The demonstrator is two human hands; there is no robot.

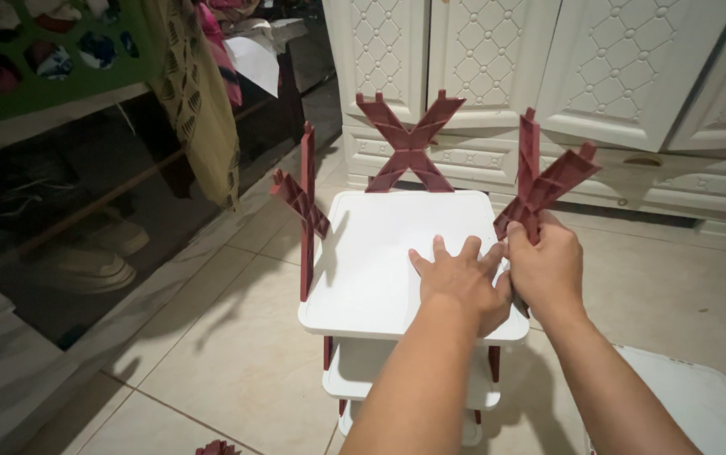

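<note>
A small plastic rack stands on the floor with a white top shelf [371, 253] and more white shelves below it. Dark red X-shaped side pieces rise from its edges: one at the left [304, 202], one at the back [409, 143], one at the right [544, 181]. My left hand [460, 278] lies flat on the top shelf near its right edge, fingers spread. My right hand [548, 265] is closed around the lower part of the right X piece, touching my left hand.
White patterned cupboard doors [624, 59] stand just behind the rack. A glass-fronted cabinet [60, 194] runs along the left, with cloth hanging over it and a green basket [51, 50] above. Another white shelf panel [691, 396] lies on the beige tiled floor at lower right.
</note>
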